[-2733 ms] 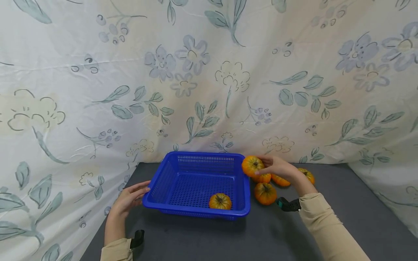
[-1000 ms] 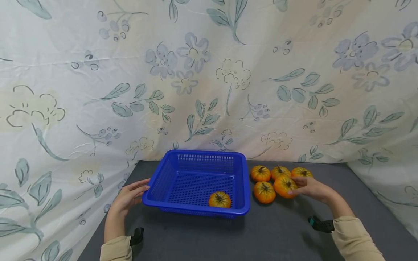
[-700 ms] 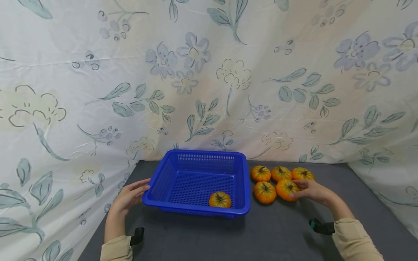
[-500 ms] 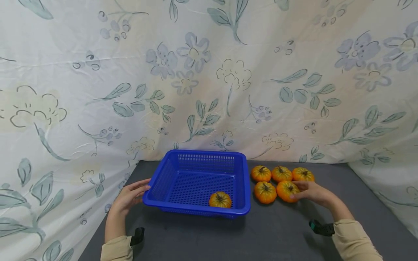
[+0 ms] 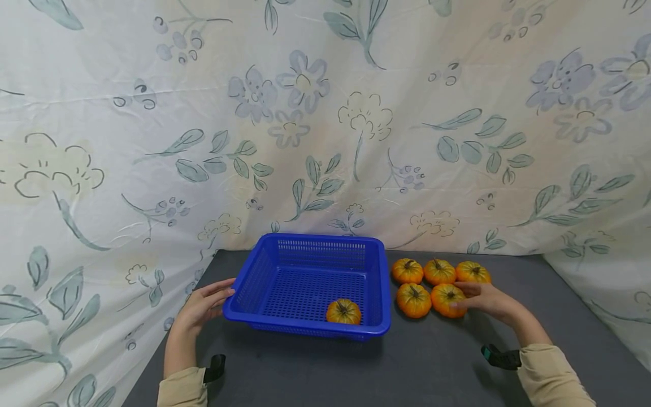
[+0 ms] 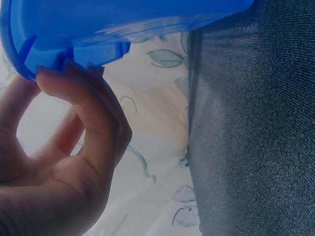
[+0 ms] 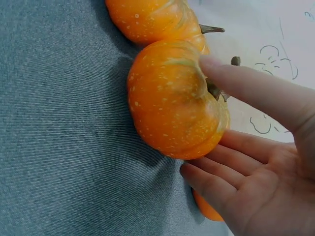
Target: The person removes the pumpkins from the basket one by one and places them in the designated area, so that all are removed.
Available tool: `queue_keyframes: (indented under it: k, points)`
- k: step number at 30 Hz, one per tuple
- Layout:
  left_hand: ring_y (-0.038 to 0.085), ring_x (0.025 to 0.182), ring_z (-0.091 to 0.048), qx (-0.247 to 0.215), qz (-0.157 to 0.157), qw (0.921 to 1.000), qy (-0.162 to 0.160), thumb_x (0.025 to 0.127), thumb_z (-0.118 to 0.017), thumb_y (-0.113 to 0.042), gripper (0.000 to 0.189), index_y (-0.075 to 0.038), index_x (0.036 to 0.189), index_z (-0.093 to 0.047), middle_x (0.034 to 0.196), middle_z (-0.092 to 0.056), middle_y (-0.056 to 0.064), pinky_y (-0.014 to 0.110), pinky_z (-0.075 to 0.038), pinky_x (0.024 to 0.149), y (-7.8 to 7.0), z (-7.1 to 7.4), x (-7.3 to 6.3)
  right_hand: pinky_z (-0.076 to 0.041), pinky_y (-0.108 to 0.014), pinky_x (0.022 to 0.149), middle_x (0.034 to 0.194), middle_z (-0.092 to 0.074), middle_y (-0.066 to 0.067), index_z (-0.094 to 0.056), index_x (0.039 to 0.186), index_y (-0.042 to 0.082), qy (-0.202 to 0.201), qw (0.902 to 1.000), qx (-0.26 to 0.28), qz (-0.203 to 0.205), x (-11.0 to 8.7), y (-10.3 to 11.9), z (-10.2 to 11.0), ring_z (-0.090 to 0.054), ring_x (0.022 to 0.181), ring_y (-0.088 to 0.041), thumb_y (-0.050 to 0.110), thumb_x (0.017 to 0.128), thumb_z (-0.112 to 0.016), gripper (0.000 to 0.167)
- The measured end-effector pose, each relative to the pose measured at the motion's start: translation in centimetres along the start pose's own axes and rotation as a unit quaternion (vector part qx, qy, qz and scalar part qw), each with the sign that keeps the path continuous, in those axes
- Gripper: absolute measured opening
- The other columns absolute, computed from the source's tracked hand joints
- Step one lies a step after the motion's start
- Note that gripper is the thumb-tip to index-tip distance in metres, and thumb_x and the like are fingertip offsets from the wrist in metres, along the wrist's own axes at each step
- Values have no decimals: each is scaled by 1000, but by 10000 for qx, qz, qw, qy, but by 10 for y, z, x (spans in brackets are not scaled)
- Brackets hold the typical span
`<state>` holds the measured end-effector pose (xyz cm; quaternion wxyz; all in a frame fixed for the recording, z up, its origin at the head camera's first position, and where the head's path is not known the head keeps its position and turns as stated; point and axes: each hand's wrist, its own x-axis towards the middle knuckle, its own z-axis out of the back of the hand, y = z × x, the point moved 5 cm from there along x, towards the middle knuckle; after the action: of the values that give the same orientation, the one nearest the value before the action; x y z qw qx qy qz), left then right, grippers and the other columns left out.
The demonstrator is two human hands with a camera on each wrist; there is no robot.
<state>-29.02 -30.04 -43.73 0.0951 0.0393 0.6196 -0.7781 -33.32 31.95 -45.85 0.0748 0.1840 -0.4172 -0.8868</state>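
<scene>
A blue plastic basket (image 5: 315, 328) with perforated sides stands on the dark table; one small orange pumpkin (image 5: 343, 312) lies inside, at the front right. My left hand (image 5: 200, 308) grips the basket's left rim, and curled fingertips show under the edge of the blue wall (image 6: 147, 19) in the left wrist view. At the right, my right hand (image 5: 488, 299) holds a pumpkin (image 5: 443, 301) low at the table, stem up. In the right wrist view the thumb lies by its stem, and the long fingers pass along the opposite side of this pumpkin (image 7: 167, 103).
Beside that pumpkin sits another front-row pumpkin (image 5: 413, 301). A back row has a left pumpkin (image 5: 407, 271), a middle pumpkin (image 5: 439, 272) and a right pumpkin (image 5: 473, 272). A floral cloth (image 5: 325, 141) hangs behind the dark table (image 5: 325, 373).
At first my right hand held a pumpkin near the basket's right rim. It has since carried it right and lowered it into the front row. My left hand stays on the rim.
</scene>
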Motion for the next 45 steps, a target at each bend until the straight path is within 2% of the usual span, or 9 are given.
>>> queue_keyframes:
  k: [5,11,17,27,36,45]
  points:
    - [5,93,-67,42,-19,10000,-1,90,-70,-31,65,-4,144,-46,114,-69,-8,29,-52,81,0,0,0,-38,-61,103,151,-28,-36,-28,149,-9,-263,9996,-68,-99,0,2,4,-29,138,-53,43,92,-65,85]
    - [6,95,-67,83,2,10000,-50,90,-70,-33,66,-4,144,-46,118,-68,-5,30,-52,82,-1,-1,1,-38,-59,104,151,-30,-35,-25,148,-12,-441,9989,-102,-87,0,11,9,-32,138,-51,43,93,-63,87]
    - [7,95,-67,106,-1,9999,-61,90,-70,-33,66,-4,144,-46,120,-68,-3,30,-52,82,-2,-1,1,-37,-60,105,152,-28,-34,-22,150,-11,-476,9989,-21,-3,1,23,12,-31,140,-50,42,93,-63,88]
    - [5,93,-67,71,-10,10000,-46,90,-70,-32,65,-4,144,-47,115,-69,-7,31,-52,83,-2,0,1,-34,-58,109,155,-26,-30,-23,152,-5,-481,9987,111,93,7,52,12,-27,142,-48,47,91,-64,90]
    - [6,93,-67,81,17,10000,-51,90,-70,-32,66,-4,144,-46,115,-69,-6,31,-52,83,-2,-1,-1,-32,-61,109,155,-29,-27,-25,152,-3,-512,9978,22,416,16,80,9,-31,141,-48,50,94,-59,86]
    - [6,93,-66,97,38,9999,-57,90,-69,-32,65,-4,144,-46,115,-69,-6,29,-52,82,-1,0,-1,-30,-59,112,156,-29,-25,-25,153,-1,-484,9964,194,676,27,105,0,-30,143,-45,51,93,-59,86]
